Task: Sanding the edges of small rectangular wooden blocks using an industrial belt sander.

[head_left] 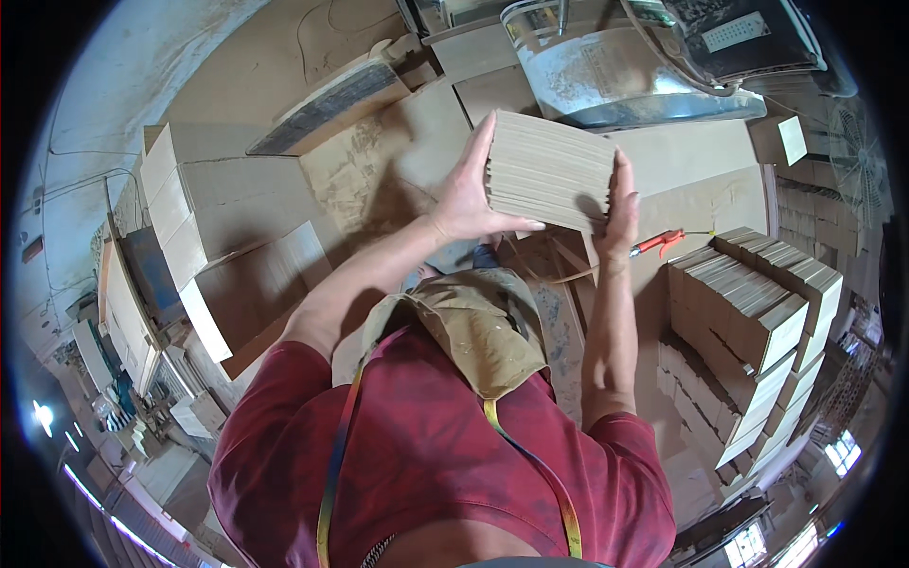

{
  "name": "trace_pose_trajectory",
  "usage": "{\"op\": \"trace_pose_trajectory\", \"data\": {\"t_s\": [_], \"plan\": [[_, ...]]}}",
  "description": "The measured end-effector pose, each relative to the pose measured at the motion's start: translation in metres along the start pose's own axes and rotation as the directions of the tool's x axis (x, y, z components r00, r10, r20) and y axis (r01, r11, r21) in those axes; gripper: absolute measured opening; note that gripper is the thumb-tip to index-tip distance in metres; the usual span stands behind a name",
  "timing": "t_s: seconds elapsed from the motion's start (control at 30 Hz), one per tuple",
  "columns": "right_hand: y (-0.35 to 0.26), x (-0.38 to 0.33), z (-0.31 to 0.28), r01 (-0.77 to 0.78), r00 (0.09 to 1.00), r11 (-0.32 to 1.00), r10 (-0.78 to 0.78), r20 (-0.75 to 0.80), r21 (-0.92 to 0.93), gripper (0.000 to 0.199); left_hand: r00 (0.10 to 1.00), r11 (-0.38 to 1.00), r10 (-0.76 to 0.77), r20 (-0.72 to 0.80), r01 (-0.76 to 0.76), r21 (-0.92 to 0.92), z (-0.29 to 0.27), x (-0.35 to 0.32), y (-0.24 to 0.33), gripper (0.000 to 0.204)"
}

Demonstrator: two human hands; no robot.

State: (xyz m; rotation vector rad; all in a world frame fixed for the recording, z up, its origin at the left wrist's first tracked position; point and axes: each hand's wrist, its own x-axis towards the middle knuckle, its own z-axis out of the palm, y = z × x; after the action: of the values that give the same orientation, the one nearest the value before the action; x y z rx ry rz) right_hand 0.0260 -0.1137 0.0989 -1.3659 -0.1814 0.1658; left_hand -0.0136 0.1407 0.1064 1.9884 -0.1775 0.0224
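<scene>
Person: wore a red shirt and a tan apron with a yellow strap, seen from above at the lower edge of the view.
Left hand: raised in front of the chest, fingers pointing up along the left end of the stack, thumb tucked under its lower edge; the grip was closed on the stack.
Right hand: forearm nearly upright, palm pressed flat to the right end of the stack, fingers extended upward; the grip clamped the stack from that side.
Stack of cardboard sheets: a thick bundle of tan sheets, held between both hands in the air above the table, tilted so its right end sat lower.
Table: covered with flat brown cardboard, lying beyond and below the hands.
Red-handled tool: lay on the table just right of the right hand.
Bundled stacks: rows of similar tan sheet bundles piled at the right, well apart from the hands.
Open cardboard boxes: stood at the left; their contents could not be made out.
Metal machine housing: sat at the far end, above the held stack.
</scene>
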Motion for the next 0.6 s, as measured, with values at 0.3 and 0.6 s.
{"op": "trace_pose_trajectory", "data": {"t_s": [0.3, 0.6], "plan": [[0.013, -0.012, -0.023, -0.163, 0.986, 0.984, 0.16, -0.05, -0.071, 0.105, 0.996, 0.97, 0.069, -0.064, -0.082, -0.228, 0.024, -0.007, 0.006, 0.143], [0.011, -0.03, -0.009, -0.201, 0.978, 0.98, 0.2, -0.052, -0.003, 0.112, 0.988, 0.718, -0.095, -0.12, -0.015, -0.695, 0.025, -0.004, 0.035, 0.092]]}}
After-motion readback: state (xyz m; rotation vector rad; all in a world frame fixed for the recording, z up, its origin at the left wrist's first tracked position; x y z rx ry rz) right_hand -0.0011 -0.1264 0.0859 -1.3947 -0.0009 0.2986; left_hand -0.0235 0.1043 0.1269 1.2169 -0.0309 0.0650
